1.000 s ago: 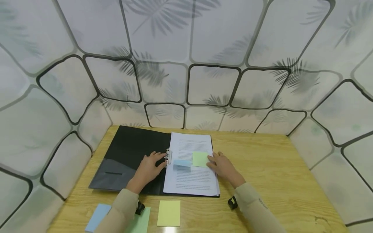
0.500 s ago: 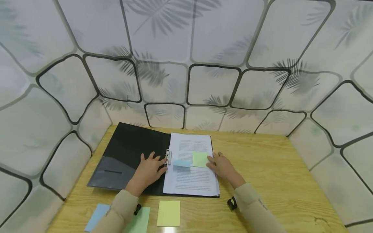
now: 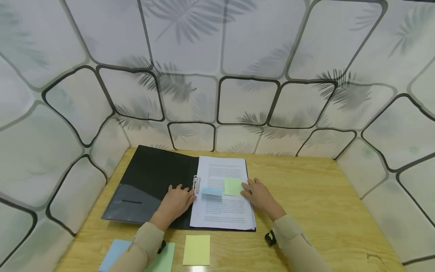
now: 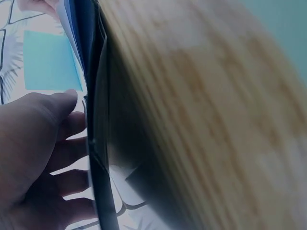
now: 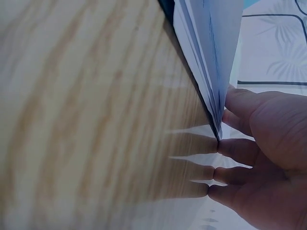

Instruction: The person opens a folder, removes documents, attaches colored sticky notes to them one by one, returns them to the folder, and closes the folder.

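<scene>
An open black folder [image 3: 149, 170] lies on the wooden table, with a stack of printed pages [image 3: 224, 217] on its right side beside a metal clip [image 3: 196, 184]. A blue sticky note [image 3: 212, 192], partly raised, and a green sticky note [image 3: 232, 187] are on the top page. My left hand [image 3: 175, 204] rests on the folder just below the clip, fingers relaxed, thumb at the page's left edge. At the pages' right edge is my right hand [image 3: 261, 194]. In the right wrist view its thumb lies at the pages [image 5: 204, 57], while other fingertips touch the table.
Along the near side lie a blue pad [image 3: 113, 253], a green pad [image 3: 164, 260] partly under the left sleeve, and a yellow pad [image 3: 196, 250]. A patterned fabric wall [image 3: 249, 100] encloses the table's back and sides.
My left hand's fingers first spread, then drew together, moving slightly down from the clip. My right hand stays in place. The folder's left cover shifted slightly.
</scene>
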Demonstrator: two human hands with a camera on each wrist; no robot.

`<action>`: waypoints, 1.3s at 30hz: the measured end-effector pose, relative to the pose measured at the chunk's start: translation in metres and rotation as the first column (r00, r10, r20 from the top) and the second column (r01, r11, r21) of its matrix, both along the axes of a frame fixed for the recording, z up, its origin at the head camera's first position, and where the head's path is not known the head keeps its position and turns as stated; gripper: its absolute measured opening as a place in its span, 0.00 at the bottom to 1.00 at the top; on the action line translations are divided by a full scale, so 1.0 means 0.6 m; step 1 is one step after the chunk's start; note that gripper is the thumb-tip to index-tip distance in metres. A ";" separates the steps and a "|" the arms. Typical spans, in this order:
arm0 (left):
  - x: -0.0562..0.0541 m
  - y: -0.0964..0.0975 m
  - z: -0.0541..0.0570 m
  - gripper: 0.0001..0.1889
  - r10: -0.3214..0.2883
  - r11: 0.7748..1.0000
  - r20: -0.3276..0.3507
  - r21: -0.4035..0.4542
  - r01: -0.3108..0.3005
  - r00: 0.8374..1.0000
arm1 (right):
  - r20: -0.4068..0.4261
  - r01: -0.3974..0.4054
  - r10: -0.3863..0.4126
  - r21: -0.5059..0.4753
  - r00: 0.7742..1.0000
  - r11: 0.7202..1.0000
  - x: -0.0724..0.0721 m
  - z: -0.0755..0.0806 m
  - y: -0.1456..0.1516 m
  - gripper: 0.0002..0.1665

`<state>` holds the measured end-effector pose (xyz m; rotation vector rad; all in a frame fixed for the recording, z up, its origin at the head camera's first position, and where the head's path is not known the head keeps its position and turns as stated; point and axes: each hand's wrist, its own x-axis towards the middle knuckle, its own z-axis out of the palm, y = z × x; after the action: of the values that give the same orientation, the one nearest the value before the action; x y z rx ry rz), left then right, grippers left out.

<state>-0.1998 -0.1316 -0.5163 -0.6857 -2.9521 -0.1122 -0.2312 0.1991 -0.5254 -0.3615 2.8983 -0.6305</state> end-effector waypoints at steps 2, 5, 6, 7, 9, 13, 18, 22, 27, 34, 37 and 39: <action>-0.001 -0.001 -0.002 0.20 -0.011 1.000 0.004 -0.007 0.011 1.000 | 0.005 -0.001 0.001 0.001 1.000 1.000 0.001 0.001 0.000 0.30; -0.002 -0.001 -0.002 0.22 -0.025 0.999 0.037 -0.021 0.026 0.999 | 0.002 -0.004 0.004 0.009 1.000 1.000 0.003 0.005 -0.001 0.30; -0.001 -0.002 -0.003 0.23 -0.024 0.999 0.062 -0.022 0.025 0.998 | 0.003 -0.005 0.005 0.013 1.000 1.000 0.003 0.005 -0.001 0.30; 0.000 -0.004 -0.003 0.25 -0.019 1.000 0.091 -0.017 0.021 0.996 | -0.002 -0.008 0.008 0.014 1.000 1.000 0.003 0.006 0.000 0.30; 0.005 -0.009 -0.005 0.28 -0.002 1.000 0.155 -0.015 0.005 0.988 | -0.005 -0.009 0.009 0.020 1.000 1.000 0.002 0.007 0.000 0.30; 0.019 -0.022 -0.012 0.35 0.047 0.999 0.247 -0.005 -0.048 0.968 | -0.010 -0.010 0.010 0.021 1.000 1.000 0.001 0.009 0.002 0.29; 0.028 -0.033 -0.017 0.36 0.068 0.997 0.263 0.010 -0.074 0.963 | 0.008 -0.020 0.020 0.024 1.000 1.000 -0.001 0.002 0.005 0.31; 0.028 -0.044 -0.013 0.35 0.062 0.996 0.319 0.047 -0.081 0.946 | 0.026 -0.050 0.049 0.028 0.998 0.998 0.002 -0.004 0.007 0.35; 0.030 -0.079 0.013 0.34 0.033 0.987 0.362 0.135 -0.088 0.932 | 0.021 -0.078 0.077 0.037 0.997 0.996 0.004 -0.007 0.007 0.37; 0.036 -0.185 0.062 0.35 0.137 0.955 0.222 0.228 -0.188 0.965 | -0.022 -0.080 0.082 0.074 0.996 0.994 0.006 -0.003 0.004 0.35; 0.036 -0.240 0.062 0.38 0.216 0.935 0.193 0.241 -0.260 0.957 | -0.042 -0.079 0.083 0.084 0.996 0.993 0.007 -0.002 0.005 0.35; 0.036 -0.272 0.054 0.39 0.261 0.919 0.188 0.251 -0.303 0.947 | -0.045 -0.075 0.079 0.086 0.996 0.993 0.007 -0.002 0.006 0.35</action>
<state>-0.1783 -0.2945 -0.4839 -0.2165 -3.0492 -0.5627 -0.2268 0.2028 -0.5267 -0.4809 2.9285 -0.4921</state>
